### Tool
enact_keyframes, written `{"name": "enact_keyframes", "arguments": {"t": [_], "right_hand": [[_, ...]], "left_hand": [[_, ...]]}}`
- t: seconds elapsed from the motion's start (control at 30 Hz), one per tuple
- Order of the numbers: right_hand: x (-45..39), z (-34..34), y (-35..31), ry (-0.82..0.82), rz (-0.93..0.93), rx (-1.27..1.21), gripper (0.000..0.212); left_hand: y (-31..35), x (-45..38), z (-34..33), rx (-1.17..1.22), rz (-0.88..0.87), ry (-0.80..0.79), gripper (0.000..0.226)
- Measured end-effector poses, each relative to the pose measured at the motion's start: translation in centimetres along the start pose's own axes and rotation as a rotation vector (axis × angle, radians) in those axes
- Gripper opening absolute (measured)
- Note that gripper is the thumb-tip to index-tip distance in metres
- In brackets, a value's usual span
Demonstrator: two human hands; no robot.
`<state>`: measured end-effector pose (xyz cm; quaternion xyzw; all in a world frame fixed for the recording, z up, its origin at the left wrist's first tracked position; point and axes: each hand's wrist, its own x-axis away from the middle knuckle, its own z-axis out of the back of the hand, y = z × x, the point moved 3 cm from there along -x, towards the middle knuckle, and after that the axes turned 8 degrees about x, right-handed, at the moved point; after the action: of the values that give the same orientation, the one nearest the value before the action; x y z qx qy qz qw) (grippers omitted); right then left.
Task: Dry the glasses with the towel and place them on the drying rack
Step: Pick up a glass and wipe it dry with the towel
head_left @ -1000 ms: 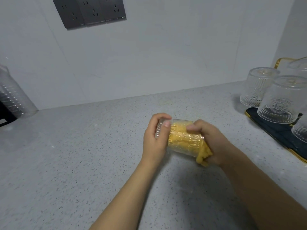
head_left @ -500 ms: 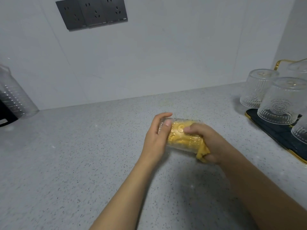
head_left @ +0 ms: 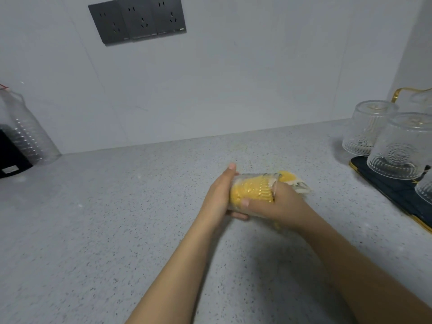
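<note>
A clear patterned glass [head_left: 253,191] lies on its side in the air above the speckled counter, with a yellow towel [head_left: 287,177] stuffed inside and sticking out of its mouth to the right. My left hand [head_left: 218,197] grips the glass at its base end. My right hand [head_left: 277,205] holds the towel at the mouth, thumb over the glass wall. On the dark drying rack [head_left: 395,190] with a gold rim at the right stand upturned glasses: one at the back [head_left: 367,127], one nearer [head_left: 402,146].
A grey speckled counter [head_left: 117,218] runs to a white wall. A clear plastic bottle [head_left: 28,129] and a black box [head_left: 11,157] stand at the far left. Dark wall sockets [head_left: 138,18] sit high on the wall.
The glass has turned in my hands; my right hand rolled over so its thumb now lies on the near side, and towel pokes out on the far right.
</note>
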<state>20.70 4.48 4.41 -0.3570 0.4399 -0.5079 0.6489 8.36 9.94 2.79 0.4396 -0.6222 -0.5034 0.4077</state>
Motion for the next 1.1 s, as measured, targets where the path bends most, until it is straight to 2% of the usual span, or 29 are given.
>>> {"name": "enact_keyframes", "arguments": {"t": [0.1, 0.13, 0.2, 0.3, 0.4, 0.47, 0.53, 0.63, 0.67, 0.73, 0.83, 0.93, 1.0, 1.1], "right_hand": [[-0.4, 0.9, 0.7, -0.037, -0.201, -0.380, 0.028], [-0.5, 0.8, 1.1, -0.045, -0.239, -0.424, 0.035], [-0.5, 0.4, 1.1, -0.059, -0.209, -0.376, 0.043], [0.0, -0.2, 0.1, -0.087, -0.112, -0.144, 0.044], [0.3, -0.3, -0.3, -0.072, -0.009, 0.003, 0.026], [0.5, -0.3, -0.8, 0.002, 0.063, 0.094, 0.021], [0.7, 0.2, -1.3, 0.148, 0.150, 0.102, 0.024], [0.8, 1.7, -1.2, 0.349, 0.126, 0.044, 0.049], [0.7, 2.3, -0.9, 0.405, 0.113, 0.007, 0.052], [0.4, 3.2, -0.6, 0.468, 0.083, -0.068, 0.042], [0.0, 3.7, -0.3, 0.433, 0.064, -0.140, 0.042], [-0.2, 3.1, -0.1, 0.362, 0.031, -0.195, 0.039], [-0.4, 3.2, 0.3, 0.423, -0.011, -0.299, 0.041], [-1.1, 3.8, 1.5, 0.500, -0.151, -0.637, 0.051]], "left_hand": [[0.1, 0.4, -0.1, -0.274, -0.473, 0.032, 0.039], [-0.2, 0.4, -0.2, -0.311, -0.576, 0.055, 0.038], [-0.6, 0.2, -0.3, -0.235, -0.622, 0.094, 0.033], [-0.2, -0.1, -0.1, -0.128, -0.494, 0.142, 0.028], [0.1, -0.1, 0.2, -0.060, -0.161, 0.169, 0.037], [-0.1, 0.2, 0.3, -0.023, 0.094, 0.109, 0.046], [-0.3, 0.6, 0.3, -0.014, 0.232, -0.010, 0.052], [-0.4, 0.7, 0.3, -0.043, 0.251, -0.165, 0.063], [-0.4, 0.7, 0.2, -0.069, 0.244, -0.218, 0.066], [0.0, 0.6, 0.2, -0.115, 0.230, -0.312, 0.067], [0.1, 0.7, 0.2, -0.118, 0.265, -0.455, 0.063], [-0.5, 1.1, -0.3, 0.002, 0.354, -0.600, 0.087], [-0.7, 1.2, -0.5, 0.081, 0.374, -0.643, 0.089], [-0.8, 0.7, -0.3, 0.239, 0.371, -0.538, 0.094]]}}
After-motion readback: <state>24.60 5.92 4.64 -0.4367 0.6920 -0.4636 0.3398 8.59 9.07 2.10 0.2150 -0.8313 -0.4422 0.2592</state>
